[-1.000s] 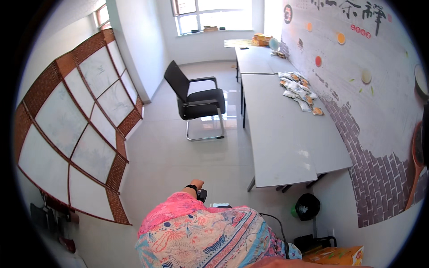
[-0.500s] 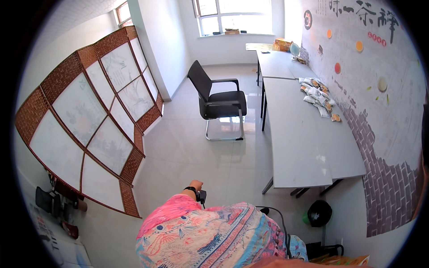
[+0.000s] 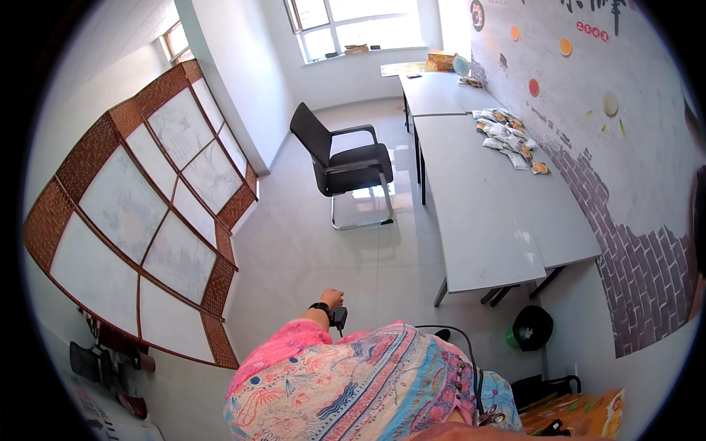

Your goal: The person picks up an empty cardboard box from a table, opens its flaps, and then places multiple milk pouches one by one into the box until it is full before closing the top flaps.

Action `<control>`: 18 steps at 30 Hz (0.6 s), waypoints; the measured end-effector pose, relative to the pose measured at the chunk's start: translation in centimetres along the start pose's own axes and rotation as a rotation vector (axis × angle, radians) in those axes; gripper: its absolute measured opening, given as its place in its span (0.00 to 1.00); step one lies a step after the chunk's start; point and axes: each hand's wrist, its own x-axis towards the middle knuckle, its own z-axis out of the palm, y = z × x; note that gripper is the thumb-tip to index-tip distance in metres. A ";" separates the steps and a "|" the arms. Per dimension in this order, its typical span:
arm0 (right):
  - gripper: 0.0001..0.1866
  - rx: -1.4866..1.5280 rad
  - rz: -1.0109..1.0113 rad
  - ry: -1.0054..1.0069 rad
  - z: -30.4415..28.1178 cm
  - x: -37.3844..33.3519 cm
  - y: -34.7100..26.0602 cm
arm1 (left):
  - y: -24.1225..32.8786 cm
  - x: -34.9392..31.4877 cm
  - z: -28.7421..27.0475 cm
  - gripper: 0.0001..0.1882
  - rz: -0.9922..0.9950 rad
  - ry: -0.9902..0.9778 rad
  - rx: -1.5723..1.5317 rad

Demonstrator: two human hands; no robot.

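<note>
My left hand (image 3: 333,298) hangs in front of my body, low over the floor. Its fingers look curled in, and nothing shows in them. A black band with a small black box (image 3: 337,317) is strapped round the wrist, below a pink sleeve. The hand touches no furniture; a black mesh chair (image 3: 342,160) stands ahead of it. My right hand is out of view; only a bit of bare skin shows at the bottom edge. A black cable (image 3: 471,345) runs down beside my patterned clothing (image 3: 346,389).
White tables (image 3: 478,213) line the right wall, with several small white packets (image 3: 507,140) on them. A folding screen (image 3: 140,213) stands at the left. At the lower right are a black-lined bin (image 3: 532,328) and an orange box (image 3: 588,415). The tiled floor (image 3: 294,242) lies between.
My view has turned a little to the right and tilted, so the chair, tables and window sit further left. My left hand appears slightly further right, its fingers still curled.
</note>
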 end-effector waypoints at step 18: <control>0.31 -0.116 0.276 -0.071 3.9 4.3 3.3 | 6.5 -3.9 2.5 0.18 -0.067 -0.150 0.312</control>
